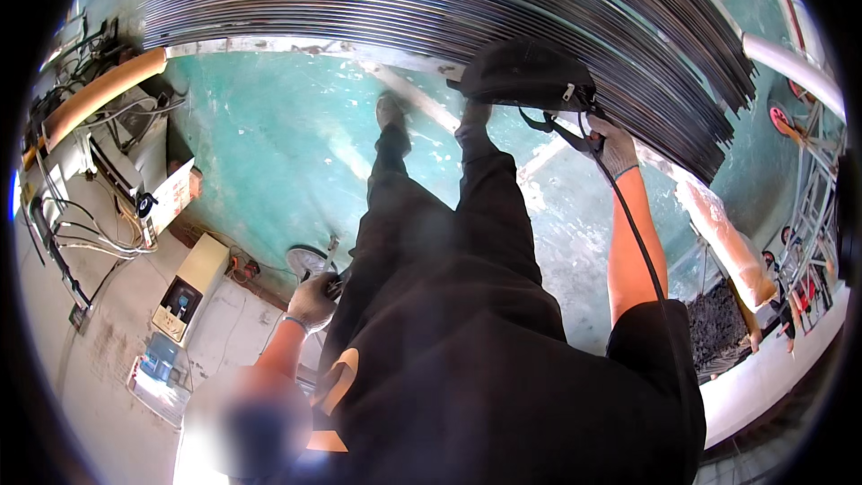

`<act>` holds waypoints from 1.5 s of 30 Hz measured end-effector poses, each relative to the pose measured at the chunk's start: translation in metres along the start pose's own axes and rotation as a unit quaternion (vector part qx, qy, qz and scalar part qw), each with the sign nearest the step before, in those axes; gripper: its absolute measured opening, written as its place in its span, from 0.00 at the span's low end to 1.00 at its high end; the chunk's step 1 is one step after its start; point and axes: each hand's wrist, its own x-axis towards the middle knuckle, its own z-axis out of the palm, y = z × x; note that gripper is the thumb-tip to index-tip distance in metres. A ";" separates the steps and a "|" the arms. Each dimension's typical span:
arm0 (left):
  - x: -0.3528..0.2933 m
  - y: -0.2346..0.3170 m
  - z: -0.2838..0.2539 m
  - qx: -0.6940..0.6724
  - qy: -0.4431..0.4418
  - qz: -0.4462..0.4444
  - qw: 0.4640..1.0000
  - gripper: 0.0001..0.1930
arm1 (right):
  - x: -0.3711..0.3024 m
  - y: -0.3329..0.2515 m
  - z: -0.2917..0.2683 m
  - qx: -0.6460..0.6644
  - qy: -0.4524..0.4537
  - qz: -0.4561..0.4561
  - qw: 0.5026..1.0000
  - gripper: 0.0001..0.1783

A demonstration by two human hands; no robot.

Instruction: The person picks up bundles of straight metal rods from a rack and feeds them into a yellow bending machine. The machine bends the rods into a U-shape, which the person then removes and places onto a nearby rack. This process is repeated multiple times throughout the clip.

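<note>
My right hand, in a light work glove, is closed on a strap of a black zippered bag. The bag hangs in front of my right foot, over the near edge of a wide stack of thin dark metal rods. A thin black cable runs from near that hand along my right arm. Low on the left, beside my thigh, my gloved left hand is curled round a small dark thing I cannot make out. A grey wheel-like disc lies just beyond it.
Worn green floor lies round my feet. On the left are a beige cabinet, cables and an orange padded tube. To the right are a plastic-wrapped roll, a white tube and metal frames.
</note>
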 end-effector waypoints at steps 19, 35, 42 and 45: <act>0.012 0.016 0.052 0.000 -0.049 -0.216 0.975 0.32 | -0.032 -0.003 0.023 0.155 -0.059 -0.018 0.986 0.16; 0.091 0.009 0.063 -0.109 0.029 0.032 0.993 0.24 | -0.004 0.013 0.006 0.099 -0.034 -0.025 0.994 0.27; 0.061 0.001 0.060 -0.360 0.062 0.019 0.931 0.36 | -0.049 -0.007 0.032 0.107 -0.069 0.007 0.992 0.06; 0.042 0.062 0.016 -0.065 0.122 -0.024 0.990 0.30 | -0.049 0.003 0.028 0.151 -0.112 0.053 0.981 0.05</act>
